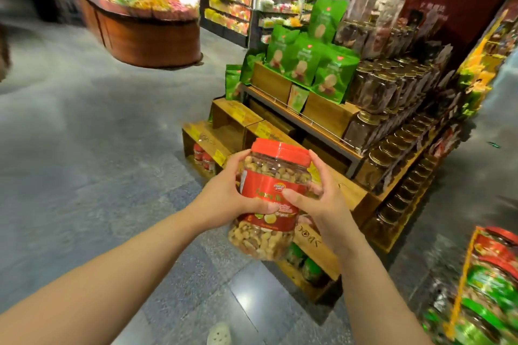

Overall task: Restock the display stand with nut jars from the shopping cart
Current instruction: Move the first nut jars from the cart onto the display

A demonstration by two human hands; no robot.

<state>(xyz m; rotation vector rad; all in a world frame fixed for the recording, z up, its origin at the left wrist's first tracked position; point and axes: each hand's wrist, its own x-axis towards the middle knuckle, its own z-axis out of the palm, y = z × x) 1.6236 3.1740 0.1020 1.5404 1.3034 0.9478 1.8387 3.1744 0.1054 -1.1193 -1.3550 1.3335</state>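
I hold a clear nut jar (pixel 273 185) with a red lid and red label in front of me, tilted slightly. My left hand (pixel 224 199) grips its left side and my right hand (pixel 322 204) grips its right side, thumb on the label. Behind it stands the wooden display stand (pixel 224 123) with stepped crates. Red-lidded jars (pixel 203 158) sit in its low left crate and green-lidded jars (pixel 307 266) in a lower crate near me. The shopping cart (pixel 462 274) with a yellow rim shows at the bottom right, holding several red and green jars.
Green snack bags (pixel 308 61) and rows of dark jars (pixel 392 120) fill the stand's upper tiers. A round wooden candy island (pixel 148 33) stands far left, shelves behind it. Grey tiled floor (pixel 98 134) spreads left of the stand.
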